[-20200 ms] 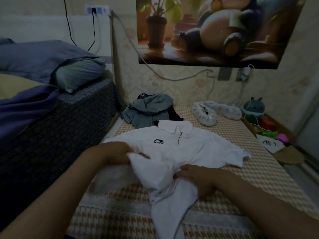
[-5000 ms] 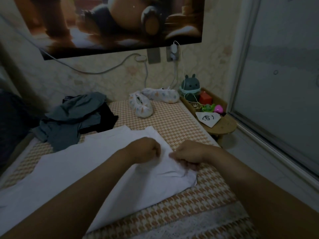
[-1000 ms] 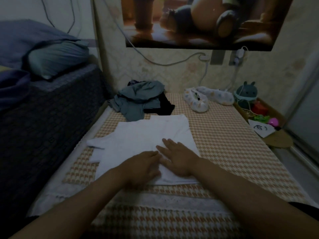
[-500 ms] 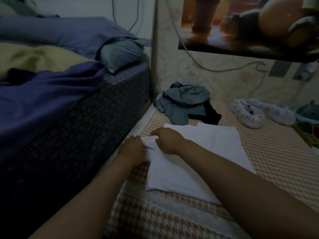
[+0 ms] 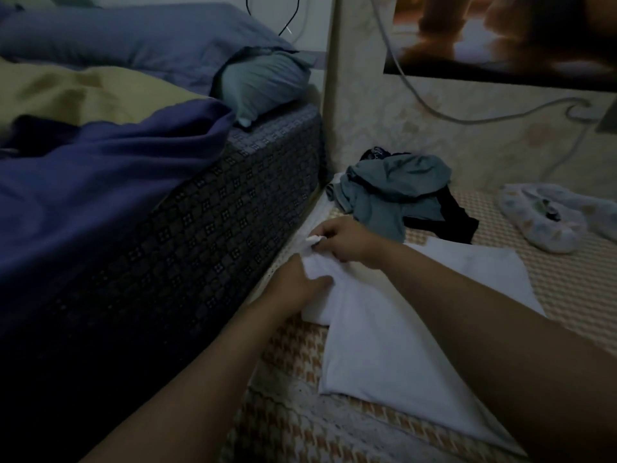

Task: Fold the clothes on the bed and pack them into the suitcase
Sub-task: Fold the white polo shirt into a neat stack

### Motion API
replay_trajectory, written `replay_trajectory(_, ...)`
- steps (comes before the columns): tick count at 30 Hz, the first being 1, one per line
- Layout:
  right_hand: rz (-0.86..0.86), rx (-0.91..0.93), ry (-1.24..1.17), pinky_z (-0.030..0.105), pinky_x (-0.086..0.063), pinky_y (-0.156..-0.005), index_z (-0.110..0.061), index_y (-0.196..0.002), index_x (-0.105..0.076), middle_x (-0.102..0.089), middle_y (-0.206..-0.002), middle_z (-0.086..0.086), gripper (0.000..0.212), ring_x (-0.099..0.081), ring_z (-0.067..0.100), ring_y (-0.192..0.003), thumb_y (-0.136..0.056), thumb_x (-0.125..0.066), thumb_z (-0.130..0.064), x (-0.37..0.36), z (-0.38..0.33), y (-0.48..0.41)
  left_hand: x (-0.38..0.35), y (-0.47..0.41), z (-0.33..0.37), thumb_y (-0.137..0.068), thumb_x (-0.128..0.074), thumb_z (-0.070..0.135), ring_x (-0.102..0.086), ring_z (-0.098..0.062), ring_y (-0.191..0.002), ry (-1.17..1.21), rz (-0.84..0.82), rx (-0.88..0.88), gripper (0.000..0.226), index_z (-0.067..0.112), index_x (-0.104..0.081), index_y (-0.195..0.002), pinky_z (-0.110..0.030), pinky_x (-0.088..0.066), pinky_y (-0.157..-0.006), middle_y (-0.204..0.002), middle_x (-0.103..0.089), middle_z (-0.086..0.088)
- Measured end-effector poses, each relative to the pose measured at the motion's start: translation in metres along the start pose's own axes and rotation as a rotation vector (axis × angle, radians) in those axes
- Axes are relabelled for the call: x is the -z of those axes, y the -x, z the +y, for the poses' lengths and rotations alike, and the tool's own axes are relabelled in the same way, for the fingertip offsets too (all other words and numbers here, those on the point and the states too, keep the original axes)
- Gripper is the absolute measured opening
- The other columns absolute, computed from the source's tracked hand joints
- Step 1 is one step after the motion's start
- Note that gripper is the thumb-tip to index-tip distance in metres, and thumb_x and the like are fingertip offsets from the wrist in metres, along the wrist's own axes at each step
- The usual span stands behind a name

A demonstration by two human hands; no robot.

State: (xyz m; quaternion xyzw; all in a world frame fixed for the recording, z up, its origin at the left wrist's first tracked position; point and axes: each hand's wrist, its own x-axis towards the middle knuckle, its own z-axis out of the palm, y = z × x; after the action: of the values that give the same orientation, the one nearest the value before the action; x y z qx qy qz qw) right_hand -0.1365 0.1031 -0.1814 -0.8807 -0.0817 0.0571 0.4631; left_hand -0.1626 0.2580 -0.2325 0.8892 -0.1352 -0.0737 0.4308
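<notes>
White shirt point(image 5: 384, 345) (partly folded) on patterned bed point(image 5: 567, 289); left hand point(image 5: 297, 284) grips, right hand point(image 5: 347, 242) pinches, its bunched edge.

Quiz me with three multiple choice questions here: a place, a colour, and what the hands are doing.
1. The grey-blue clothes heap lies: A) beyond the white shirt B) in a suitcase C) on a chair
2. The shirt being folded is: A) black B) red C) white
3. The left hand and right hand: A) lie flat B) grip the shirt's edge C) hold a phone
Answers: A, it sits past the shirt by the wall; C, plainly white; B, both pinch fabric.
</notes>
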Motion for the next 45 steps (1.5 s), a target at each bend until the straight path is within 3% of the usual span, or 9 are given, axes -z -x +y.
replay_trajectory(7, 0.159, -0.066, -0.183, 0.031, -0.059, -0.065, -0.005, -0.090, -0.069, -0.066, -0.081, 0.013, 0.007, -0.064, 0.020, -0.067, -0.089, -0.064, 0.000, -0.002, 0.016, -0.001, 0.009, -0.004, 0.005, -0.084, -0.068, 0.034, -0.063, -0.026, -0.088, 0.049, -0.007, 0.244, 0.034, 0.006, -0.067, -0.103, -0.037, -0.054, -0.074, -0.101, -0.065, -0.011)
replay_trajectory(11, 0.135, -0.047, 0.078, 0.026, -0.053, -0.061, -0.006, -0.073, -0.070, -0.066, -0.068, 0.002, 0.013, -0.060, 0.009, -0.062, -0.081, -0.064, 0.003, -0.016, 0.021, 0.003, 0.011, 0.009, -0.004, -0.089, -0.059, 0.037, -0.063, -0.025, -0.086, -0.165, -0.094, 0.211, 0.030, 0.010, -0.068, -0.096, -0.033, -0.050, -0.068, -0.099, -0.066, -0.011)
replay_trajectory(19, 0.218, 0.004, 0.205, 0.026, -0.040, -0.067, 0.001, -0.075, -0.066, -0.060, -0.075, 0.006, 0.012, -0.052, 0.015, -0.071, -0.085, -0.060, 0.003, 0.049, 0.036, 0.038, 0.006, 0.027, 0.057, -0.074, -0.081, 0.032, -0.061, -0.011, -0.076, 0.113, -0.187, -0.096, 0.026, 0.027, -0.064, -0.093, -0.025, -0.051, -0.063, -0.086, -0.064, 0.004)
replay_trajectory(23, 0.067, -0.081, 0.646, 0.028, -0.047, -0.079, -0.022, -0.070, -0.070, -0.068, -0.089, 0.000, 0.033, -0.062, 0.024, -0.090, -0.078, -0.054, 0.005, 0.079, 0.069, 0.071, -0.023, 0.038, 0.067, -0.075, -0.081, 0.028, -0.057, -0.010, -0.089, -0.298, -0.476, -0.329, 0.038, 0.026, -0.064, -0.109, -0.013, -0.043, -0.065, -0.100, -0.057, 0.009)
replay_trajectory(26, -0.048, -0.241, 0.904, 0.034, -0.041, -0.100, -0.029, -0.099, -0.073, -0.058, -0.120, 0.000, 0.034, -0.051, 0.025, -0.115, -0.085, -0.052, -0.008, 0.070, 0.079, 0.082, -0.032, 0.042, 0.072, -0.083, -0.072, 0.030, -0.058, -0.007, -0.088, -0.308, -0.508, -0.340, 0.025, 0.024, -0.067, -0.107, -0.015, -0.043, -0.068, -0.099, -0.060, 0.011)
replay_trajectory(31, 0.271, 0.259, 0.804, 0.039, -0.044, -0.080, -0.015, -0.099, -0.070, -0.060, -0.099, 0.010, 0.027, -0.054, 0.030, -0.092, -0.078, -0.054, -0.012, 0.034, 0.076, 0.084, -0.027, 0.044, 0.066, -0.096, -0.050, 0.012, -0.070, -0.004, -0.082, -0.102, -0.559, -0.153, 0.024, 0.016, -0.073, -0.101, -0.021, -0.055, -0.080, -0.092, -0.075, 0.000)
replay_trajectory(35, 0.087, 0.083, 0.810, 0.037, -0.044, -0.081, -0.019, -0.109, -0.063, -0.054, -0.106, 0.007, 0.021, -0.052, 0.027, -0.099, -0.091, -0.054, -0.025, 0.014, 0.095, 0.081, -0.022, 0.042, 0.049, -0.081, -0.073, 0.020, -0.058, 0.003, -0.071, -0.371, -0.401, -0.290, 0.011, 0.019, -0.076, -0.091, -0.004, -0.041, -0.063, -0.088, -0.072, 0.007)
replay_trajectory(40, 0.215, -0.125, 0.618, 0.038, -0.039, -0.100, -0.018, -0.141, -0.042, -0.052, -0.132, 0.010, 0.047, -0.048, 0.030, -0.120, -0.098, -0.048, -0.037, 0.010, 0.093, 0.065, -0.028, 0.043, 0.035, -0.065, -0.084, 0.038, -0.055, -0.010, -0.073, -0.479, -0.321, -0.250, 0.033, 0.016, -0.064, -0.082, -0.024, -0.046, -0.061, -0.080, -0.060, 0.005)
replay_trajectory(45, 0.365, -0.200, 0.816, 0.035, -0.033, -0.098, -0.028, -0.108, -0.068, -0.065, -0.116, -0.003, 0.023, -0.055, 0.022, -0.112, -0.092, -0.053, -0.019, 0.025, 0.095, 0.054, -0.032, 0.045, 0.041, -0.069, -0.080, 0.037, -0.058, -0.016, -0.087, -0.513, -0.396, -0.193, 0.030, 0.022, -0.060, -0.085, -0.030, -0.053, -0.077, -0.096, -0.062, 0.000)
